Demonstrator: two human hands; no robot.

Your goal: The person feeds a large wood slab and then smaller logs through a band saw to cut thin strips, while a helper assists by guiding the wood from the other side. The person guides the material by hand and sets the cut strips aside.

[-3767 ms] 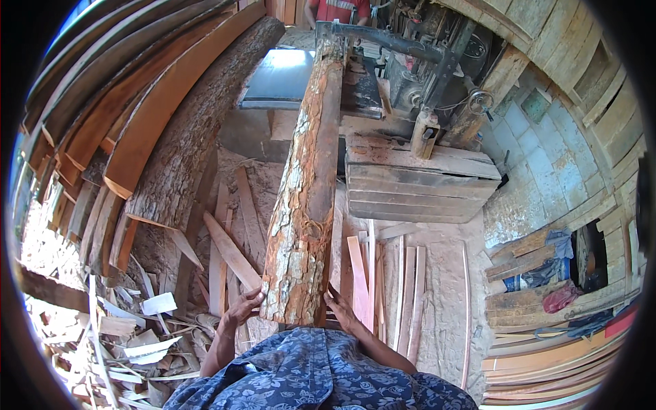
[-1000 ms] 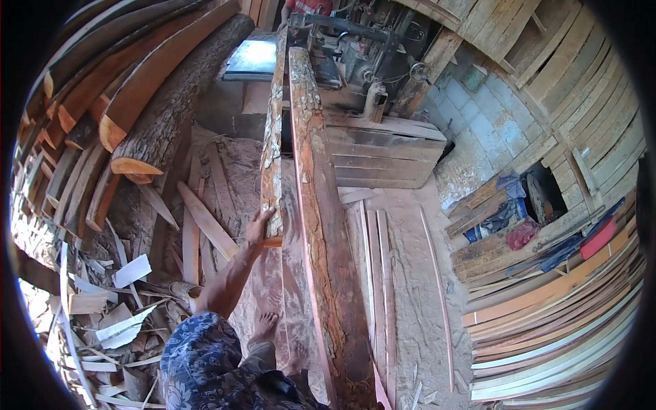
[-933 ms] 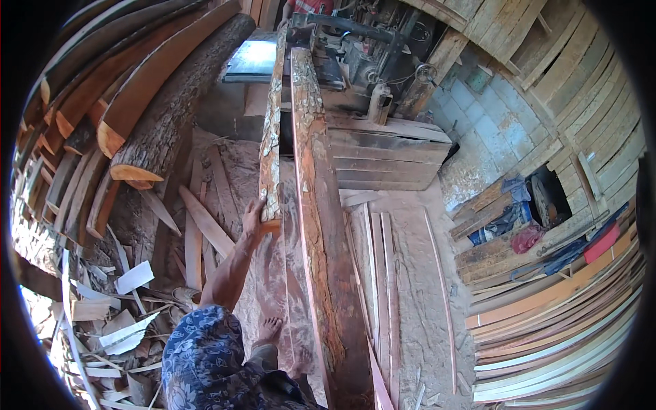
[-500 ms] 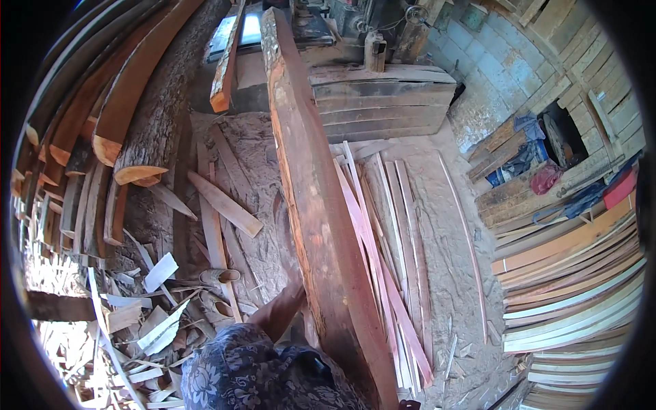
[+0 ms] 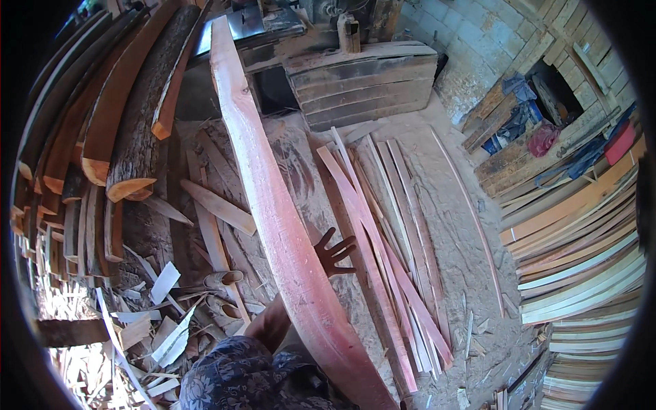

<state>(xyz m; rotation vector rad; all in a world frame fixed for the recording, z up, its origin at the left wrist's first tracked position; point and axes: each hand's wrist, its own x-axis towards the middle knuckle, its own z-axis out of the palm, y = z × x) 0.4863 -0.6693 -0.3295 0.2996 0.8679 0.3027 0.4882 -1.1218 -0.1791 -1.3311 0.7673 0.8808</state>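
A long plank slants from the wooden box's left side toward the person. Before the box, the left hand spreads its fingers beyond the plank; the right hand's state I cannot tell.

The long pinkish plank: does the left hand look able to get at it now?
Likely yes: the left hand is spread open at the right edge of the plank, its forearm passing underneath, with nothing visible between.

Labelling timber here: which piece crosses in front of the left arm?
The wide plank with the pinkish sawn face; the left hand shows past its edge. Narrow pink strips lie on the floor.
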